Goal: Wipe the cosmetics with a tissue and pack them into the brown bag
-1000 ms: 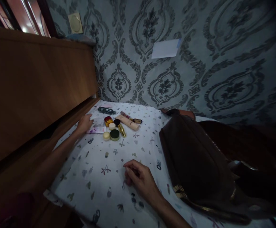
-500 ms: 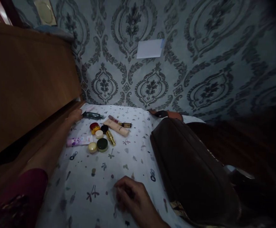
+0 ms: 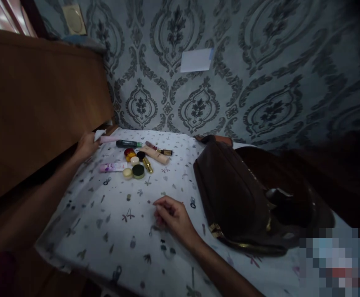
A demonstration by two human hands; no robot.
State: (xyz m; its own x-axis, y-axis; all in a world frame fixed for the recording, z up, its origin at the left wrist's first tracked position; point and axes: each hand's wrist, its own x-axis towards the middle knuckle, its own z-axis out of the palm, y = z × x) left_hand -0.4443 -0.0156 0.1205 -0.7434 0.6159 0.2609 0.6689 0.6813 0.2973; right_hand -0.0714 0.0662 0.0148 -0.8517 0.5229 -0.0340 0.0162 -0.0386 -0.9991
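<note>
My left hand point(image 3: 88, 147) is at the far left edge of the cloth, fingers closed around a small white thing point(image 3: 100, 134) whose kind I cannot make out. Right beside its fingertips lies a pale pink tube point(image 3: 109, 139). My right hand point(image 3: 173, 216) rests over the middle of the cloth, loosely curled, thumb apart and nothing visible in it. Beyond it lie a dark bottle point(image 3: 128, 144), a beige tube point(image 3: 155, 154), a purple-and-white tube point(image 3: 113, 167), a gold lipstick point(image 3: 148, 165), a green-lidded jar point(image 3: 138, 171), a cream-coloured jar point(image 3: 128, 173) and a red-topped amber jar point(image 3: 129, 154).
A dark brown bag point(image 3: 226, 198) lies on its side at the right, its flap spread open. Wooden furniture point(image 3: 43, 107) borders the left. The patterned white cloth point(image 3: 105, 214) reaches to the papered wall point(image 3: 198, 95). A pixelated patch covers the lower right.
My left hand has drawn slightly left and a white thing now shows at its fingers. My right hand stays loosely curled. The camera view has shifted, showing more of the near cloth edge and bag.
</note>
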